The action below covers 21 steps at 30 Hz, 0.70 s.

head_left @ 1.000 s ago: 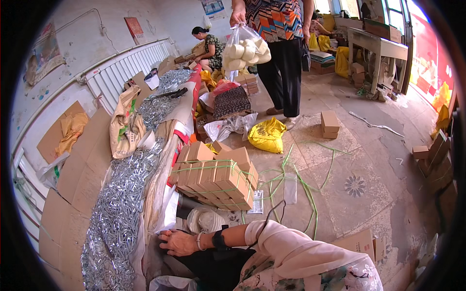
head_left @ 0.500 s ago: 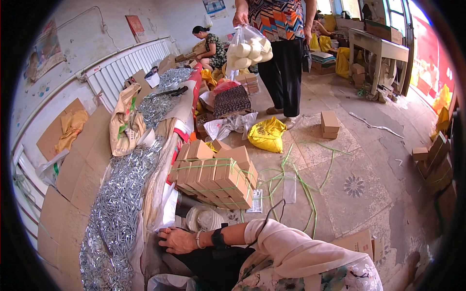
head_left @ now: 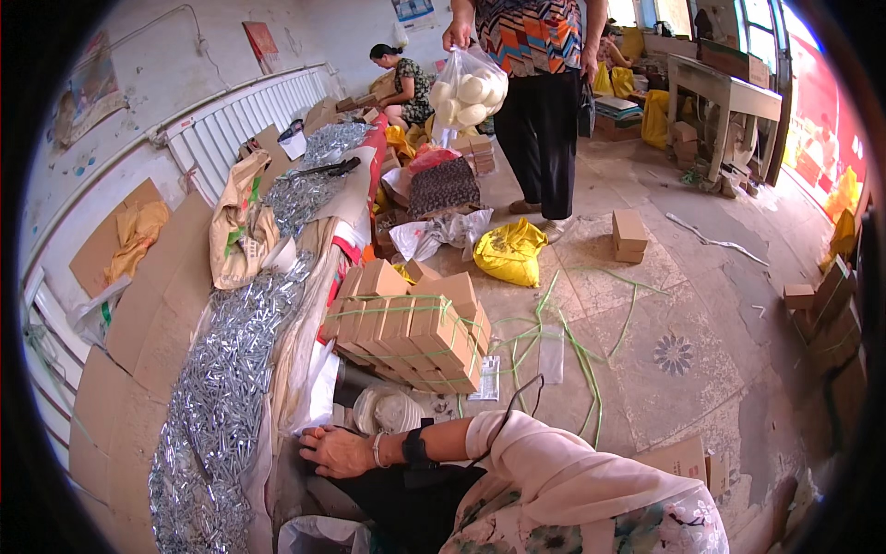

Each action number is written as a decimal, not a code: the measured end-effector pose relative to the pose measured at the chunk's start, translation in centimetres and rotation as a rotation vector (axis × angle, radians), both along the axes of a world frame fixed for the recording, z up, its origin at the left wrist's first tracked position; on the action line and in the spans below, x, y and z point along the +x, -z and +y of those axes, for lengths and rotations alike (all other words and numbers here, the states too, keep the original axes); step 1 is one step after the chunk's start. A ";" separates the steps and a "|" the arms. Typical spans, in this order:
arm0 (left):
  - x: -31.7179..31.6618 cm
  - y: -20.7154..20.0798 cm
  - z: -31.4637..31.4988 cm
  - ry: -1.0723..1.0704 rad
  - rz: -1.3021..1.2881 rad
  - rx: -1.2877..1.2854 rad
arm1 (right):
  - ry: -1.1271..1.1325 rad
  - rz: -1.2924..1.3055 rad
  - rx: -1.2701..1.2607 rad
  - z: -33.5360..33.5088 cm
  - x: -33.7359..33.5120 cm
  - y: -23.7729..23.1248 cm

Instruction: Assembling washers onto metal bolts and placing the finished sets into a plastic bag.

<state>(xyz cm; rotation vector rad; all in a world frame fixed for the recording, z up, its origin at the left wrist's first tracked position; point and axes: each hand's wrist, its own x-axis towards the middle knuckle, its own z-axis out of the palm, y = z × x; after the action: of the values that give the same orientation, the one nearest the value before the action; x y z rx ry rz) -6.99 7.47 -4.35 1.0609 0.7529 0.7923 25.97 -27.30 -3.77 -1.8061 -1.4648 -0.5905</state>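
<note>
Beside the desk, near metal pieces | right hand: fingers bent — cannot tell if gripping | advise: light touch, wrist steady

Boxes right of fasteners, support unclear

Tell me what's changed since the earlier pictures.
The clear bag has turned beneath the standing person's hand, its pale contents now showing rounder faces; which way is unclear. Nothing was visibly taken up or let go. The right hand still rests near the metal pieces; strapped boxes and yellow bag stayed put.
</note>
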 end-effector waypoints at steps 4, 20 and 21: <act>0.7 -1.4 -2.2 -0.026 -0.002 0.040 | -0.041 0.041 -0.172 -0.4 -0.1 -1.2; 2.3 -3.3 -5.0 0.003 0.033 0.018 | -0.067 0.047 -0.245 0.5 -1.3 -1.1; 2.1 -3.1 -4.7 0.002 0.030 0.018 | -0.069 0.044 -0.246 0.7 -1.5 -1.2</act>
<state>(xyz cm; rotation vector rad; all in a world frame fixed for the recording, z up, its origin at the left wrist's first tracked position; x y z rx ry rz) -4.87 2.77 -1.24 1.0913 0.7717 0.7841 24.48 -26.61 -2.57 -1.9322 -1.6195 -0.3455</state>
